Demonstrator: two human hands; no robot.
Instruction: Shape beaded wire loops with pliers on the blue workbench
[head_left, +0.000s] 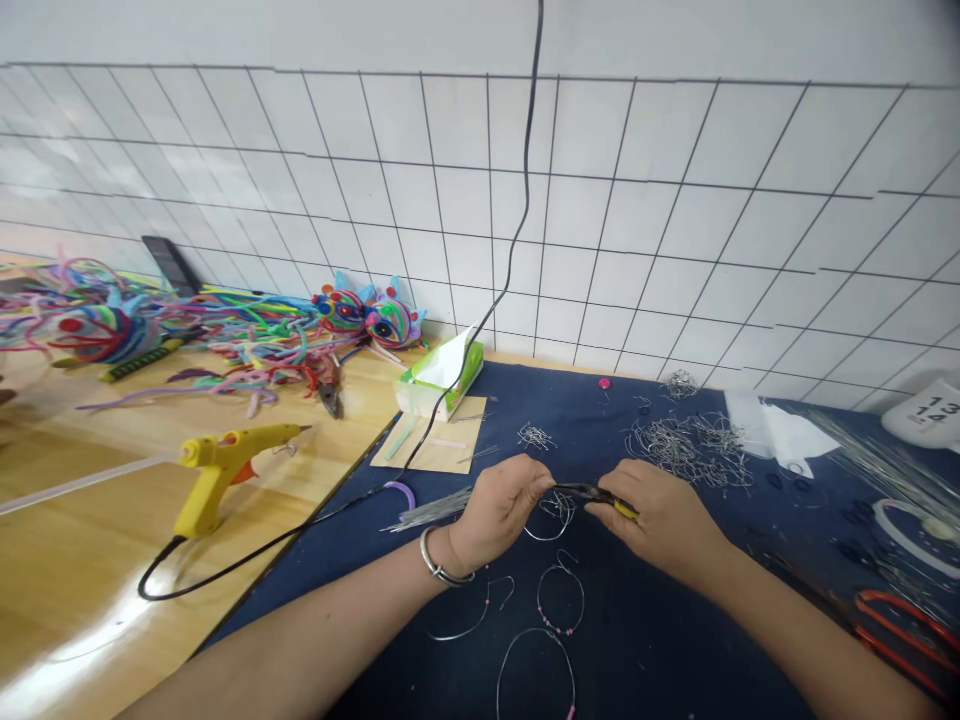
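Observation:
My right hand [660,515] is closed around dark-jawed pliers [589,492] with a yellow handle, their nose pointing left. My left hand [504,510], with a bracelet on its wrist, pinches at the tip of the jaws. A thin curved wire [551,537] shows just below; whether it is what the fingers hold is hard to see. Nearer me on the dark blue cloth [645,640] lie a hooked wire ring with pink beads [561,600], an open wire curve [465,632] and a larger wire loop [536,635].
Piles of small wire pieces [686,450] lie beyond my right hand. Straight wires [435,508] are beside my left. A yellow glue gun [217,470], its black cord crossing the cloth, stands left. Behind are a tissue pack [442,380] and colourful pipe cleaners [255,335]. Orange-handled scissors [904,635] lie right.

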